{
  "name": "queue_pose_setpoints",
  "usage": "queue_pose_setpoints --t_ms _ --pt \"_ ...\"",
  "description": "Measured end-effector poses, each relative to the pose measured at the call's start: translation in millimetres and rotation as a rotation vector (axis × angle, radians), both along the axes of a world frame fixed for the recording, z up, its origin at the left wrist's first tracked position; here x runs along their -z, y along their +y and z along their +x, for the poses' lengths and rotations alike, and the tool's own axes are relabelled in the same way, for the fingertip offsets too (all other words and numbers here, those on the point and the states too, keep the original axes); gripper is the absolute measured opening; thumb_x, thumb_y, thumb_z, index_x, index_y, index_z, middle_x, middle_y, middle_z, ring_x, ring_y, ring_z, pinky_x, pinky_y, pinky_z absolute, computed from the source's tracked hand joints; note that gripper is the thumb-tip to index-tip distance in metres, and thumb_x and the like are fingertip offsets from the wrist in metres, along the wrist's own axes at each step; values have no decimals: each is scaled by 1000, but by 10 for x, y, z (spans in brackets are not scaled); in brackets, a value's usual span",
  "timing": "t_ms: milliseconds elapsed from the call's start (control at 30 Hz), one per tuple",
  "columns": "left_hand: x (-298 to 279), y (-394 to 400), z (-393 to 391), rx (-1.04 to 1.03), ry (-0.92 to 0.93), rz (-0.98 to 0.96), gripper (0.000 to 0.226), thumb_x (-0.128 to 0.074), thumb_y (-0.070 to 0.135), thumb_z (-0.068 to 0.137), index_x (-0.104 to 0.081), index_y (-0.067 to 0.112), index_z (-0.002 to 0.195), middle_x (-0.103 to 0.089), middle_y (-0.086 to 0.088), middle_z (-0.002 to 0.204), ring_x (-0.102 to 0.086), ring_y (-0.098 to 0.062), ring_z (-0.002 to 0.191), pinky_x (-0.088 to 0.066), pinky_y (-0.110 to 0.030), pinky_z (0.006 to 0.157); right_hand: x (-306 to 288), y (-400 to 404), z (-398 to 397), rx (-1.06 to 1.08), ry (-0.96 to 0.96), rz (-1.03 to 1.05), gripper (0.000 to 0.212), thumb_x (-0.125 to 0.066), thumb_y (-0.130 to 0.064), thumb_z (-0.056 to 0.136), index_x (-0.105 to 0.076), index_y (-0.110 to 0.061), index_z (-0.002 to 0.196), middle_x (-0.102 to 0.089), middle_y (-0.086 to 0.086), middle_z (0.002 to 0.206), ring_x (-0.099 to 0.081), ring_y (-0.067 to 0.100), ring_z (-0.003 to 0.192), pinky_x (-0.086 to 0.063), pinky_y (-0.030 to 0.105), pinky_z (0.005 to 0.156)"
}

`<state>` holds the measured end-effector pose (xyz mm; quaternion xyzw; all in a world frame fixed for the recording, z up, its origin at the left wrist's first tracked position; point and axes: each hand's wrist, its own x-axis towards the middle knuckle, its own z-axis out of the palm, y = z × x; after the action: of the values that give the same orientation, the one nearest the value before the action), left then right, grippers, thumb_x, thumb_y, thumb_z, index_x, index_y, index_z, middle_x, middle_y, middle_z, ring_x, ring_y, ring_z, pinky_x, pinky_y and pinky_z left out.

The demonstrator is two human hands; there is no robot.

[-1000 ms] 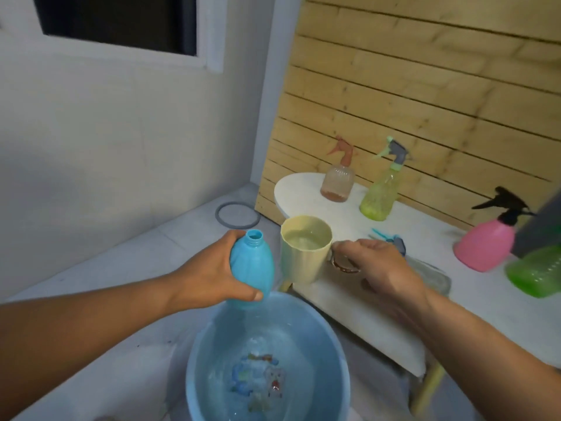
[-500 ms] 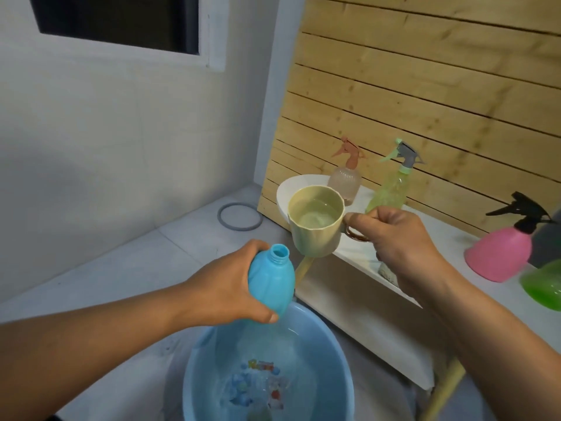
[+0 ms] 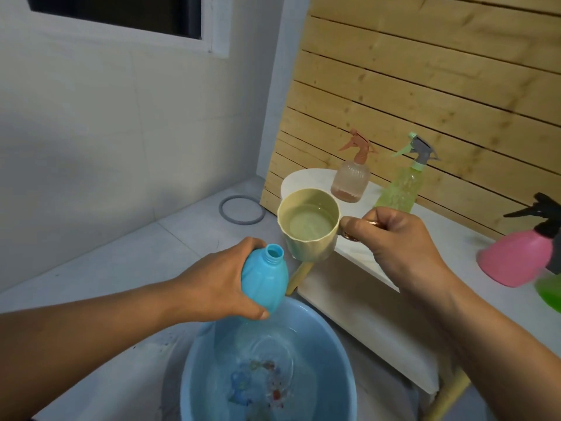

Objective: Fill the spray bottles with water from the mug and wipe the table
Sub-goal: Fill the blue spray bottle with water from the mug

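**Mug raised beside open bottle; pour not yet begun**

Your left hand (image 3: 221,281) has its grip wrapped round the body of the blue spray bottle (image 3: 264,279), thumb underneath, holding it above the blue basin (image 3: 194,375) on the floor. The bottle has no spray head; its neck is open and tilted toward the mug. Your right hand (image 3: 397,247) has its grip closed on the handle of the yellow mug (image 3: 309,238), which sits level, just above and to the right of the bottle's mouth, not touching it. Water is visible in the mug. No stream is visible between mug and bottle.

Step in hand, as judged: positioning for the fill of the blue bottle. The next move calls for bringing the mug's rim over the narrow neck and tipping slowly; the opening is small against the mug's wide lip, so spillage is likely. The basin lies below to catch it.

On the white surface (image 3: 449,256) stand a peach spray bottle (image 3: 350,182), a yellow-green spray bottle (image 3: 400,189) and a pink spray bottle (image 3: 516,259), all capped. A green item at the right edge is blurred. Wiping appears outstanding; no cloth is in view.
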<state>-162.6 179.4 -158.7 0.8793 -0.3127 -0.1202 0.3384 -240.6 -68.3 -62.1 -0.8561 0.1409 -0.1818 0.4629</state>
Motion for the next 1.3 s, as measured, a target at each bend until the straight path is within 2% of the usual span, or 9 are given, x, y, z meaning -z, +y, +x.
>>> queue_pose_setpoints --t_ms 67,233,467,933,1300 --pt "30 5 9 16 -11 21 92 -93 54 59 -34 52 129 -56 25 114 -62 -3 100 -60 -28 80 20 -11 -5 8 -4 -23 42 -79 -39 83 -58 -8 67 -43 -5 56 -37 13 56 -35 32 60" --pt "81 -7 20 43 -19 34 94 -93 55 59 -33 52 131 -56 24 116 -61 -2 102 -60 -29 82 46 -1 -35 10 -5 -57 42 -80 -39 83 -60 -5 70 -39 -12 49 -33 9 50 -34 30 56" --pt "96 -22 8 73 -16 19 95 -92 55 60 -33 50 134 -55 23 119 -61 -3 105 -61 -31 84 58 21 -75 2 -13 -103 39 -80 -39 84 -57 -14 63 -38 -12 46 -32 7 46 -32 28 52" --pt "111 -40 -31 78 6 13 95 -93 54 63 -33 48 135 -54 23 119 -60 -3 105 -60 -26 83 92 18 -109 -28 -51 -143 39 -80 -40 83 -60 -11 67 -40 -11 46 -33 10 48 -33 30 53" --pt "103 -36 -39 81 13 3 95 -93 53 63 -33 48 137 -54 23 120 -61 -5 106 -61 -28 83 91 32 -117 -21 -65 -182 37 -80 -39 84 -60 -14 65 -41 -12 43 -34 7 45 -33 26 52"
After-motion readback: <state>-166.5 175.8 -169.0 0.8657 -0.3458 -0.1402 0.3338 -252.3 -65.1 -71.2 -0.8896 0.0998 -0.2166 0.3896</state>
